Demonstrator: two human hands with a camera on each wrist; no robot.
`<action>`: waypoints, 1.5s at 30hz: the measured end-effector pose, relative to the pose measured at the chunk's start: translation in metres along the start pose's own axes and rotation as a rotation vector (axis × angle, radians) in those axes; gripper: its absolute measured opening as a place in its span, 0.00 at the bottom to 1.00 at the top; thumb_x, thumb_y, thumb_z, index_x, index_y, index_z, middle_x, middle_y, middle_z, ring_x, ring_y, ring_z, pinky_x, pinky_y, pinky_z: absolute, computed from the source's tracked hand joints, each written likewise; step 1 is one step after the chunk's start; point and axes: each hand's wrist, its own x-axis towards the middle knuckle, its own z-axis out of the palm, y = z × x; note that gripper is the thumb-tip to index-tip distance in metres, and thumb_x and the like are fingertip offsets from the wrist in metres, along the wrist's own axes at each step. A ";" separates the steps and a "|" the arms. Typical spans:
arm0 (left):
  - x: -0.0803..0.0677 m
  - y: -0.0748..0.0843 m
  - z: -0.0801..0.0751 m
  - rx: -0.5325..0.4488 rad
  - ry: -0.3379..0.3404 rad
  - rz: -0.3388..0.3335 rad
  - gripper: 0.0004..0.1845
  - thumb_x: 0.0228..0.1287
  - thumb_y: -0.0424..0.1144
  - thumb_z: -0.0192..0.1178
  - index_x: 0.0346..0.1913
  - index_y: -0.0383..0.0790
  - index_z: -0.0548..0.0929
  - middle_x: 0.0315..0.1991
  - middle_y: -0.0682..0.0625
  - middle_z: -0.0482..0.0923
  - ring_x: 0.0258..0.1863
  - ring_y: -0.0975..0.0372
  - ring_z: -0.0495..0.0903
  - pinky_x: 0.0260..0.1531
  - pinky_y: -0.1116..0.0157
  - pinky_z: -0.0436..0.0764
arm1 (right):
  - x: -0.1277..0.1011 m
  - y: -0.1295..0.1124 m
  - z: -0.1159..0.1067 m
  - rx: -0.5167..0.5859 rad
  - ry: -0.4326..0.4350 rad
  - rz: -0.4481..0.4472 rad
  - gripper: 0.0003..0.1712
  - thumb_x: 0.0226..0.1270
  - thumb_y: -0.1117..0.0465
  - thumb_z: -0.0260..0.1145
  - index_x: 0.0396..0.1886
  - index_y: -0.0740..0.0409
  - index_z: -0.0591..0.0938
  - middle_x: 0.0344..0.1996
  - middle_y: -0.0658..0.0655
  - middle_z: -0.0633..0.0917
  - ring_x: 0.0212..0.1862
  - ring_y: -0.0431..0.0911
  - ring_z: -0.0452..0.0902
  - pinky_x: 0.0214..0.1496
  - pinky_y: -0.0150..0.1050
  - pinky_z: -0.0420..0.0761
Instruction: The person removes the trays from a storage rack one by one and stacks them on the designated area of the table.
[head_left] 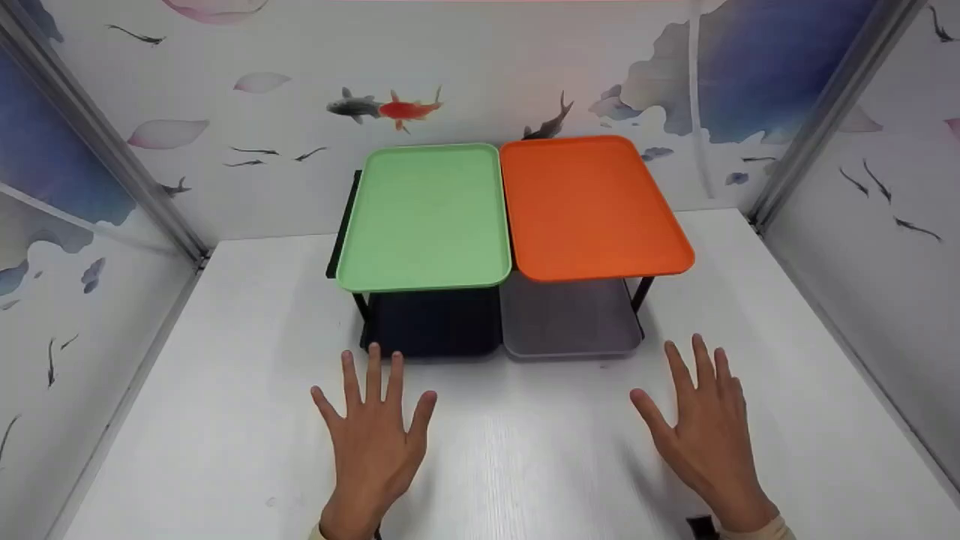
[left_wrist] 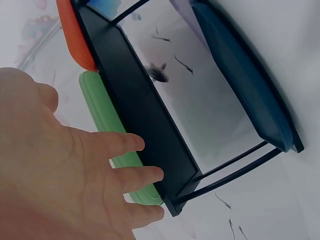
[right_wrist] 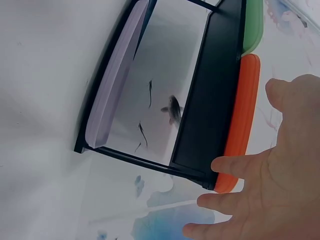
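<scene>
With the left hand (head_left: 373, 442) and right hand (head_left: 705, 435) spread flat, grip released, on the white worktop (head_left: 525, 465), the overhanging green plastic tray (head_left: 425, 216) at 12 o'clock could be tipped off the black metal rack (head_left: 641, 296) by a careless upward knock.

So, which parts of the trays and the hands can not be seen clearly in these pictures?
- Blue tray, head view: mostly hidden under the green tray.
- Grey tray, head view: back part hidden under the orange tray.
- Rack, head view: the trays cover all but a side bar and the front legs.
- Left hand and right hand, wrist views: cut off by the frame edge.
</scene>
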 end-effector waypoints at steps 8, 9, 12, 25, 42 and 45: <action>0.012 -0.006 -0.020 -0.163 -0.077 -0.086 0.39 0.79 0.63 0.43 0.79 0.37 0.62 0.80 0.39 0.55 0.82 0.42 0.40 0.71 0.29 0.35 | 0.008 -0.004 -0.006 0.203 -0.033 0.076 0.42 0.78 0.42 0.58 0.79 0.62 0.61 0.76 0.70 0.63 0.74 0.68 0.58 0.69 0.69 0.62; 0.015 -0.008 -0.024 -0.201 -0.070 -0.097 0.38 0.80 0.62 0.43 0.79 0.36 0.62 0.80 0.39 0.55 0.82 0.42 0.41 0.72 0.30 0.35 | 0.010 -0.004 -0.007 0.248 -0.034 0.088 0.41 0.79 0.42 0.57 0.80 0.62 0.60 0.75 0.70 0.64 0.73 0.67 0.61 0.68 0.68 0.64; 0.025 -0.015 -0.037 -0.329 -0.012 -0.120 0.35 0.82 0.58 0.42 0.78 0.35 0.63 0.79 0.39 0.59 0.82 0.44 0.45 0.74 0.34 0.38 | 0.018 -0.006 -0.013 0.369 -0.030 0.124 0.40 0.81 0.44 0.55 0.81 0.61 0.57 0.73 0.69 0.68 0.70 0.66 0.67 0.67 0.65 0.68; 0.067 -0.030 -0.062 -0.792 0.269 -0.187 0.26 0.83 0.45 0.45 0.74 0.33 0.68 0.69 0.41 0.73 0.73 0.51 0.67 0.70 0.49 0.66 | 0.053 -0.017 -0.038 0.552 -0.017 0.214 0.41 0.82 0.40 0.47 0.84 0.50 0.46 0.68 0.65 0.75 0.62 0.60 0.78 0.62 0.56 0.74; 0.117 -0.043 -0.047 -1.121 0.442 -0.304 0.24 0.85 0.45 0.40 0.70 0.35 0.71 0.62 0.45 0.75 0.64 0.57 0.72 0.64 0.60 0.66 | 0.090 -0.016 -0.031 0.937 -0.061 0.338 0.45 0.82 0.39 0.47 0.83 0.46 0.35 0.68 0.69 0.72 0.51 0.37 0.84 0.54 0.28 0.81; 0.126 -0.047 -0.041 -1.141 0.458 -0.333 0.24 0.84 0.46 0.43 0.70 0.34 0.72 0.62 0.45 0.76 0.63 0.57 0.72 0.63 0.61 0.67 | 0.095 -0.016 -0.027 1.003 -0.039 0.365 0.46 0.81 0.40 0.48 0.83 0.45 0.32 0.68 0.70 0.71 0.50 0.38 0.85 0.53 0.28 0.82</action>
